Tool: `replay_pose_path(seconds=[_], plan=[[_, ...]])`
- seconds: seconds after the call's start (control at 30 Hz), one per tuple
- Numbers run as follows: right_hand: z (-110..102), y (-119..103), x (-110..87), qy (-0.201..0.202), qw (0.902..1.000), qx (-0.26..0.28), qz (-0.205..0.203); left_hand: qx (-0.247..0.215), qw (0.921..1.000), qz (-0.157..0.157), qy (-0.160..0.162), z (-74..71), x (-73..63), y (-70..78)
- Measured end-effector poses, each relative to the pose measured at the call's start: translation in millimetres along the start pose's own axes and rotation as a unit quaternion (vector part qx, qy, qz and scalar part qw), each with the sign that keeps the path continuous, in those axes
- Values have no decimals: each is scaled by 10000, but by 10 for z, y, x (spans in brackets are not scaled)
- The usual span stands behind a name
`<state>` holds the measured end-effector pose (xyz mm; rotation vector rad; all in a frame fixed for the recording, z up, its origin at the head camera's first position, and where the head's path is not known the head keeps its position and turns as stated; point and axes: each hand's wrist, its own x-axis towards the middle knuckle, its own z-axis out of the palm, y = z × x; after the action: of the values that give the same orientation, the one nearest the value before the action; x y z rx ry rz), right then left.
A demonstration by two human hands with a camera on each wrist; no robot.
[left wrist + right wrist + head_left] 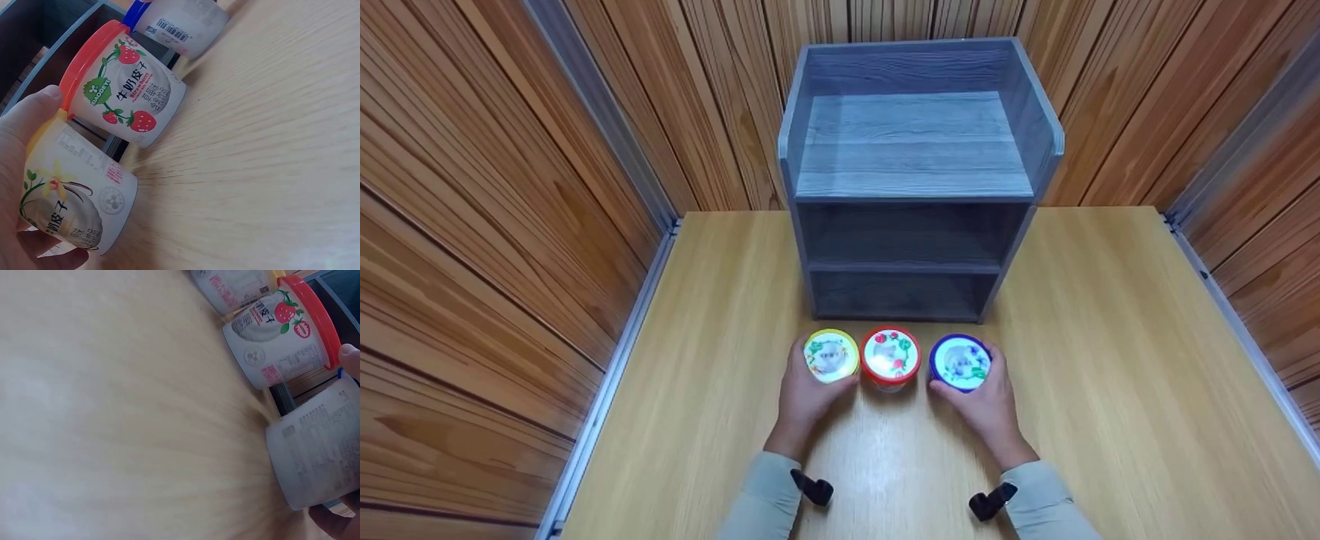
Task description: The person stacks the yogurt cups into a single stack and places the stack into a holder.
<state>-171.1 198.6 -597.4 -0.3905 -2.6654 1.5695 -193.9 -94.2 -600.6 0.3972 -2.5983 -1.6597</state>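
Note:
Three lidded yogurt cups stand in a row in front of the shelf. My left hand (808, 394) grips the yellow-lidded cup (832, 355) at the left end, thumb on the near side and fingers curled round its outer side. Beside it stands the red-lidded strawberry cup (891, 354), untouched by a grip; its printed front shows in the left wrist view. At the right end my right hand (984, 394) holds the blue-lidded cup (961, 362) between thumb and fingers. A small gap separates the blue-lidded cup from the red-lidded one.
A grey wooden shelf unit (915, 196) with a top tray and two compartments stands just behind the cups. Wood-panelled walls (495, 225) enclose the light wooden table (720, 300) at the back and both sides.

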Motion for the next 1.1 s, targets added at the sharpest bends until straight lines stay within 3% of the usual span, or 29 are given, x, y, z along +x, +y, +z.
replay_pose_path(seconds=[0.57, 0.83, 1.1], plan=[[97, 133, -27, 416, 9968, 636, -236, -380, 9991, 10, 191, 50, -26, -61], [126, 186, -42, 387, 9958, 798, -221, -1099, 9936, 146, 232, 105, -33, -141], [130, 167, -34, 335, 9946, 980, -102, -1161, 9929, 137, 220, 113, -23, -157]])
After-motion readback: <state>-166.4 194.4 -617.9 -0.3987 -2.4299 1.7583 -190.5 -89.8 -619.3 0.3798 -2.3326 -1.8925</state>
